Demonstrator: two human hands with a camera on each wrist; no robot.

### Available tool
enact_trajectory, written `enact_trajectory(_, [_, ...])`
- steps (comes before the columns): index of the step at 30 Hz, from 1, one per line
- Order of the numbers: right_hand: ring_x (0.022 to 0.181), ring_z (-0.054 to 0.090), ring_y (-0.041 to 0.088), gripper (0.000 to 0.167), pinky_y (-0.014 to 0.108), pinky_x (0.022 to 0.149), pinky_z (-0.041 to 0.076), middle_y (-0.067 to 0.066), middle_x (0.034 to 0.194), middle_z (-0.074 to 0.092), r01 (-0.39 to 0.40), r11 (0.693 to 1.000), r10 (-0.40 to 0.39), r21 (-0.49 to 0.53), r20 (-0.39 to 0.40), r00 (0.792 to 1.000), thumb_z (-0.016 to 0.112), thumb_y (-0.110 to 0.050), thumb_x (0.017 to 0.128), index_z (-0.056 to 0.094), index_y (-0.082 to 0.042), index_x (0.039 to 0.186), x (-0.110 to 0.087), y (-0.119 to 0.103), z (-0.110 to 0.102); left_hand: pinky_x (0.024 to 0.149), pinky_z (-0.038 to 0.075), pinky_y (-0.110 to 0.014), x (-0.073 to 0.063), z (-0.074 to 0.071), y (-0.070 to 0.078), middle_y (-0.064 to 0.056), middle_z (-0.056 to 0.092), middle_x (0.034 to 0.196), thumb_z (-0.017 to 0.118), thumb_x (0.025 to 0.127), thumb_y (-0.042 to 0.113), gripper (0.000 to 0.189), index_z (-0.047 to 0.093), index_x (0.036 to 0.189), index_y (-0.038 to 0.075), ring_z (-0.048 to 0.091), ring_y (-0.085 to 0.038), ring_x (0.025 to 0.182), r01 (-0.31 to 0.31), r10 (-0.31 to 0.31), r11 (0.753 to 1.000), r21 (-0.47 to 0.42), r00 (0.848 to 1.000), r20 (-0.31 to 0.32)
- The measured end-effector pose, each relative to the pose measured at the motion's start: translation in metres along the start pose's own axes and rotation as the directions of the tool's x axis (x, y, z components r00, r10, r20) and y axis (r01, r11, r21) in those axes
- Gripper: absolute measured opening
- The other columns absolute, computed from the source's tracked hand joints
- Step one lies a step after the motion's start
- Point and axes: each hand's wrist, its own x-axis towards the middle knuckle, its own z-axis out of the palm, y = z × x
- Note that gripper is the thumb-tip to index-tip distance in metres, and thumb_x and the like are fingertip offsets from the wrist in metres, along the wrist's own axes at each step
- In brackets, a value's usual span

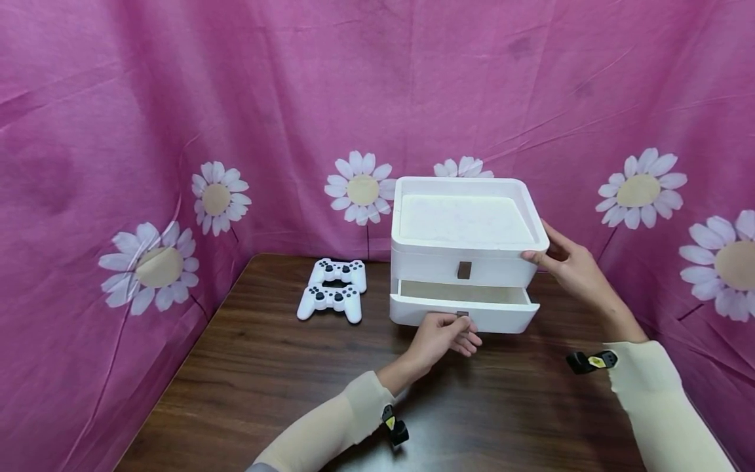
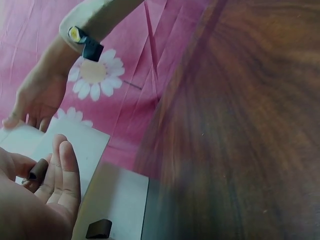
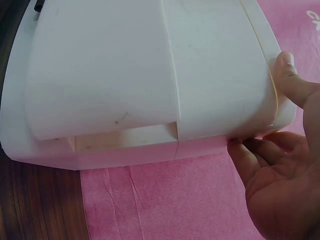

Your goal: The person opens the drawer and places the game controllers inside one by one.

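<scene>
A white two-drawer box (image 1: 425,265) stands on the table, with a shallow recessed tray on top. Its lower drawer (image 1: 501,320) is pulled partway out and its inside, as far as it shows, is bare; the upper drawer is closed. My left hand (image 1: 442,337) pinches the small brown pull tab (image 2: 39,169) of the lower drawer between thumb and forefinger, the other fingers extended. With my right hand (image 1: 563,262) I hold the box's right side near the top, thumb at the front corner in the head view and fingertips against the side wall.
Two white game controllers (image 1: 330,300) lie one in front of the other, left of the box. Behind the dark wooden table (image 1: 248,367) hangs a pink curtain (image 1: 283,118) with daisies. Black straps with small devices are on both wrists.
</scene>
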Motion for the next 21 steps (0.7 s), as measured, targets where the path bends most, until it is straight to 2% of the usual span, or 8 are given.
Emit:
enact_trajectory(10, [0.101,0.052,-0.021,0.086,0.002,0.077,0.046,0.028,0.155,0.054,-0.014,1.000,0.014,0.011,0.000,1.000,0.075,-0.045,0.099,0.026,-0.034,0.169,0.001,0.000,0.000,0.064,0.063,-0.026,-0.022,0.005,-0.001,-0.033,0.076,0.092,0.060,0.108,0.015,0.032,0.075,0.103,-0.013,0.070,-0.009,0.063,0.009,-0.010,1.000,0.018,0.999,0.037])
enact_trajectory(12, [0.110,0.059,-0.009,0.086,0.002,0.076,0.046,0.028,0.156,0.053,-0.021,1.000,0.021,0.001,0.004,1.000,0.074,-0.046,0.099,0.024,-0.034,0.169,0.001,0.000,0.000,0.063,0.063,-0.026,-0.026,0.006,-0.002,-0.034,0.076,0.092,0.061,0.108,0.016,0.032,0.076,0.103,-0.013,0.069,-0.009,0.063,0.011,-0.012,1.000,0.019,0.999,0.040])
enact_trajectory(14, [0.122,0.064,0.011,0.087,0.002,0.076,0.046,0.028,0.157,0.052,-0.029,1.000,0.029,-0.003,0.011,1.000,0.073,-0.047,0.100,0.023,-0.034,0.169,0.001,0.000,0.001,0.063,0.063,-0.027,-0.029,0.008,-0.002,-0.035,0.075,0.091,0.061,0.107,0.016,0.032,0.076,0.102,-0.012,0.069,-0.010,0.063,0.010,-0.010,1.000,0.019,0.999,0.038])
enact_trajectory(17, [0.133,0.060,0.040,0.088,0.002,0.075,0.044,0.028,0.159,0.049,-0.033,0.999,0.033,-0.007,0.020,0.999,0.072,-0.049,0.100,0.021,-0.034,0.170,0.001,0.000,0.001,0.063,0.063,-0.028,-0.033,0.010,-0.003,-0.036,0.075,0.091,0.061,0.107,0.017,0.033,0.076,0.102,-0.012,0.070,-0.011,0.064,0.011,-0.012,1.000,0.020,0.999,0.036])
enact_trajectory(21, [0.136,0.056,0.048,0.088,0.002,0.075,0.042,0.029,0.159,0.048,-0.030,1.000,0.030,-0.006,0.018,0.999,0.072,-0.049,0.100,0.020,-0.034,0.170,0.001,0.000,0.001,0.061,0.062,-0.026,-0.037,0.012,-0.003,-0.038,0.074,0.092,0.062,0.107,0.017,0.033,0.076,0.102,-0.012,0.069,-0.011,0.064,0.009,-0.009,1.000,0.012,0.999,0.035])
